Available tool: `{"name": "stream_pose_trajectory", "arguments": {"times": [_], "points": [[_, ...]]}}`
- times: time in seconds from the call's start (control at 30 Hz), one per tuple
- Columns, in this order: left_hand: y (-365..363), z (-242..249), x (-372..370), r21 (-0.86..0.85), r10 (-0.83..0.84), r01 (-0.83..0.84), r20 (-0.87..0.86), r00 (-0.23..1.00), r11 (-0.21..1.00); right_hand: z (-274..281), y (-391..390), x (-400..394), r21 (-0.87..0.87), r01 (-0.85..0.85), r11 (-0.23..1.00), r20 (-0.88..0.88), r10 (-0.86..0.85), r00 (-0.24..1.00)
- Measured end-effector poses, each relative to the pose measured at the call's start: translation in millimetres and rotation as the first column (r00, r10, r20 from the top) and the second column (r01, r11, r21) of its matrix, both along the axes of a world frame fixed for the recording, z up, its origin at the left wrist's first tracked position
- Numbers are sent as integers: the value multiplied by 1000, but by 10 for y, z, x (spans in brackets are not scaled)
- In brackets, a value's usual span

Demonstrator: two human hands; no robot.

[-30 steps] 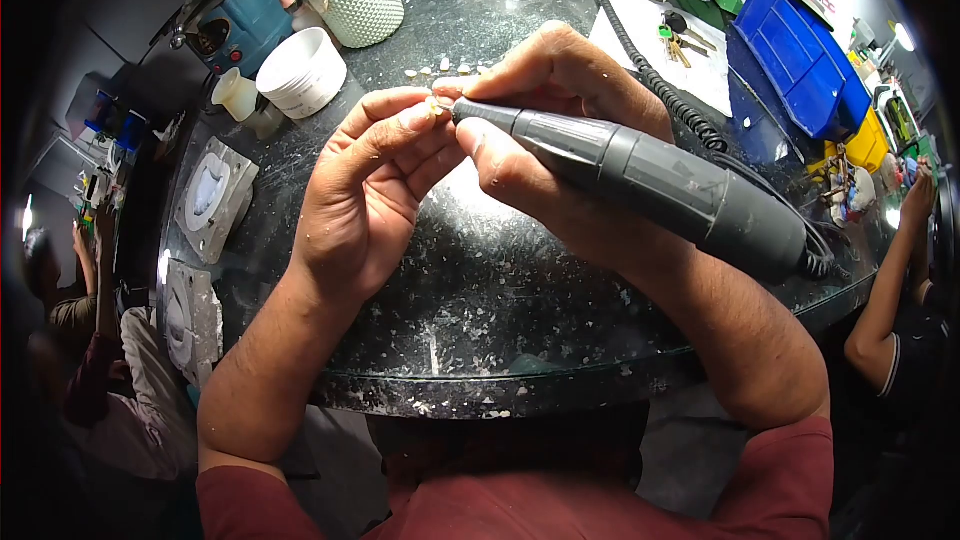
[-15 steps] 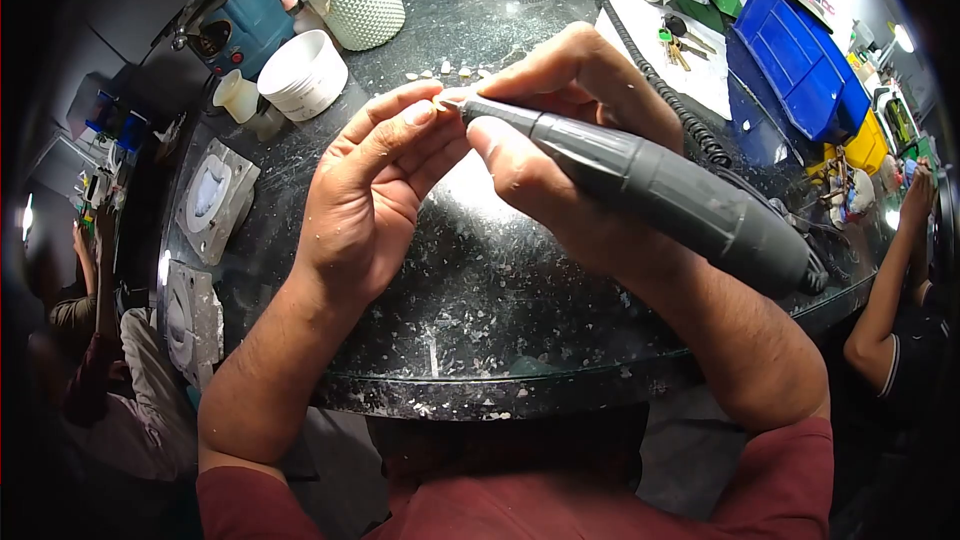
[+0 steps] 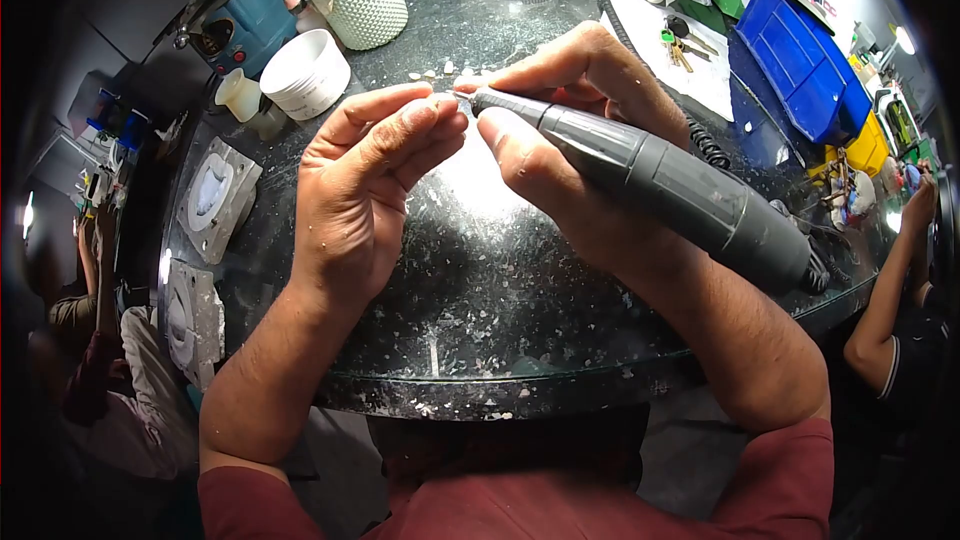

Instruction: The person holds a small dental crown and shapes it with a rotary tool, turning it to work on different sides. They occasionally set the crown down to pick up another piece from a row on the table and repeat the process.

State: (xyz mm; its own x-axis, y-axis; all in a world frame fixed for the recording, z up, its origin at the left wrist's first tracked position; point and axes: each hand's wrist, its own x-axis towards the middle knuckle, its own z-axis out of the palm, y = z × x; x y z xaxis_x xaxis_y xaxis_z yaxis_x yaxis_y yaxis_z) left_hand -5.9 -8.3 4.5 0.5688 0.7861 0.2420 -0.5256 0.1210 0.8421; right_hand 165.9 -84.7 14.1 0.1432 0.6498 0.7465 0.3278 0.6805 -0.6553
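Observation:
My right hand (image 3: 560,160) is wrapped around a dark grey rotary handpiece (image 3: 690,185), held like a pen with its tip to the left. The thin metal bit (image 3: 462,95) points at the fingertips of my left hand (image 3: 370,160). Between thumb and fingers, that hand pinches a tiny tooth-like piece (image 3: 437,100), mostly hidden by the fingertips. Just behind the fingers, several small ivory tooth-like pieces (image 3: 448,68) stand in a row on the speckled black tabletop (image 3: 480,320).
At the left are two plaster-filled mould halves (image 3: 218,195), a white tub (image 3: 305,75) and a basket of tools (image 3: 370,0). Keys (image 3: 677,48) lie on white paper behind my right hand, near a coiled cord (image 3: 708,145) and a blue bin (image 3: 800,60). Other people sit at both sides.
My left hand has shifted slightly left and turned, with its fingers now closer together and the tiny piece more hidden. The bit and left fingertips are a little farther apart.

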Motion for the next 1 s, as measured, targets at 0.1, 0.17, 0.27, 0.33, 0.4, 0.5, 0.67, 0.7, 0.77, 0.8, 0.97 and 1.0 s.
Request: {"name": "stream_pose_trajectory", "arguments": {"times": [0.1, 0.17, 0.27, 0.33, 0.4, 0.5, 0.67, 0.7, 0.77, 0.8, 0.97, 1.0], "points": [[1, 8, 0, 2, -1, 1, 24, 1000, 1000, -10, -9, -5, -32, -47, 998, -31, 46, 998], [0, 13, -2, 7, -2, 2, 30, 1000, 1000, -14, -3, -29, -28, -46, 999, -73, 44, 996], [-8, 18, 0, 52, -3, 1, 43, 999, 999, -20, -2, -41, -18, -59, 998, -119, 57, 991], [-12, 20, 2, 111, 14, -19, 51, 999, 994, -20, -13, -41, -11, -74, 997, -124, 72, 990], [-9, 17, 3, 142, 18, -26, 52, 998, 990, -4, -33, -40, -34, -97, 995, -143, 91, 985], [4, 12, 3, 195, 26, -36, 54, 998, 980, -3, -33, -35, -20, -107, 994, -131, 103, 986], [15, 16, -5, 257, 44, -54, 43, 998, 965, 25, -56, -42, -29, -90, 995, -108, 87, 990], [11, 18, -8, 263, 53, -62, 39, 998, 963, 33, -64, -40, -44, -80, 996, -75, 77, 994], [11, 17, -9, 267, 62, -69, 34, 998, 961, 25, -55, -45, -40, -77, 996, -82, 73, 994], [13, 14, -9, 268, 60, -68, 39, 997, 961, 21, -52, -47, -36, -73, 997, -90, 70, 994], [11, 18, -11, 272, 52, -63, 51, 997, 960, 35, -60, -53, -40, -76, 996, -91, 72, 993], [13, 18, -12, 277, 52, -63, 49, 997, 959, 36, -61, -52, -41, -78, 996, -91, 74, 993]]}}
